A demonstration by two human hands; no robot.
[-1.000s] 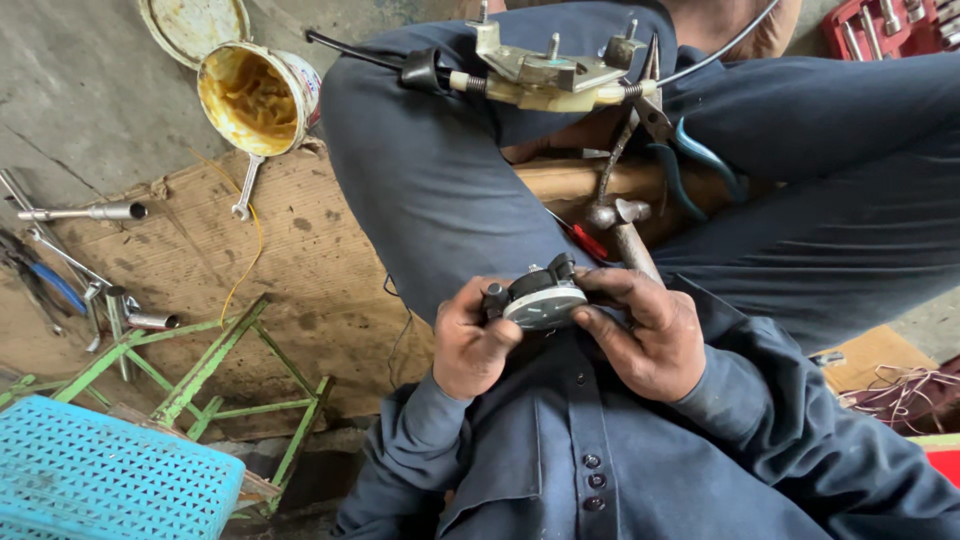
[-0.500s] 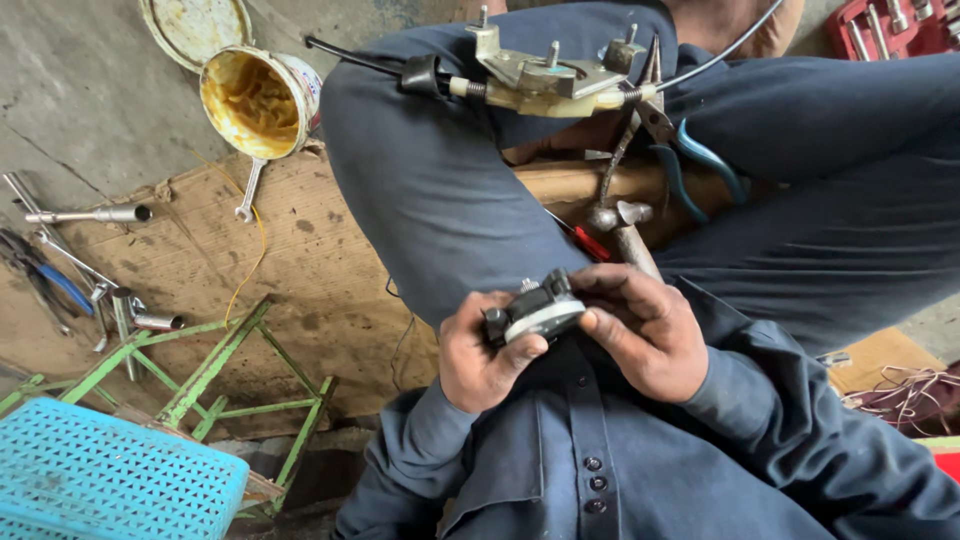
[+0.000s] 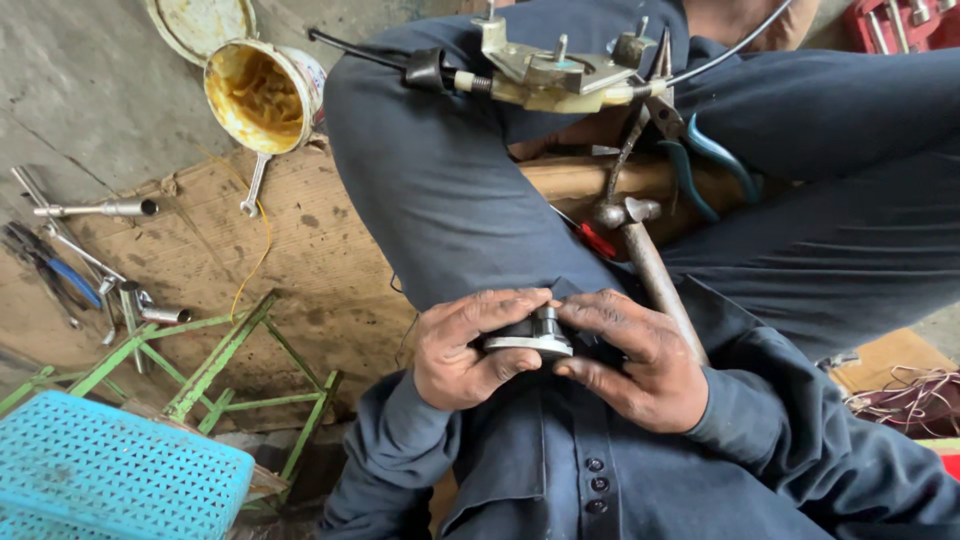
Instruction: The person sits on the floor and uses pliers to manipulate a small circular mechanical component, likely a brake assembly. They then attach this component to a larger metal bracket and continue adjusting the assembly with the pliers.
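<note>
Both hands closed on one item: left hand [image 3: 462,352] and right hand [image 3: 630,358] share a grip on a small dark metal part [image 3: 530,337] with a pale flat flange, held low over the lap, against the dark blue shirt. Left fingers curl over its top and left side, thumb underneath; right fingers wrap its right side, thumb pressing the flange from below. Neither hand is open. Much of the part is hidden by the fingers.

Items on the person's lap and legs:
- Hammer [image 3: 640,250], metal head up, shaft running down toward the right wrist.
- Pliers with blue handles [image 3: 700,150], lying across the thigh, just above the hammer head.
- Pale metal bracket assembly [image 3: 560,75] with studs and a black cable, resting on the raised knee.
- Red-handled tool [image 3: 598,240], mostly hidden beside the hammer.

Items on the floor, to the left:
- Cardboard sheet [image 3: 200,260], stained, spread under the tools.
- Open tin of yellow grease [image 3: 262,95], tipped on its side, its lid [image 3: 198,25] near it.
- Small spanner [image 3: 254,185] just below the tin.
- Socket wrenches and other hand tools [image 3: 90,250], loosely grouped at the far left.
- Green metal frame [image 3: 210,370], lying flat.
- Turquoise plastic basket [image 3: 110,480], lower left corner.
- Bundle of wires [image 3: 905,395], far right.
</note>
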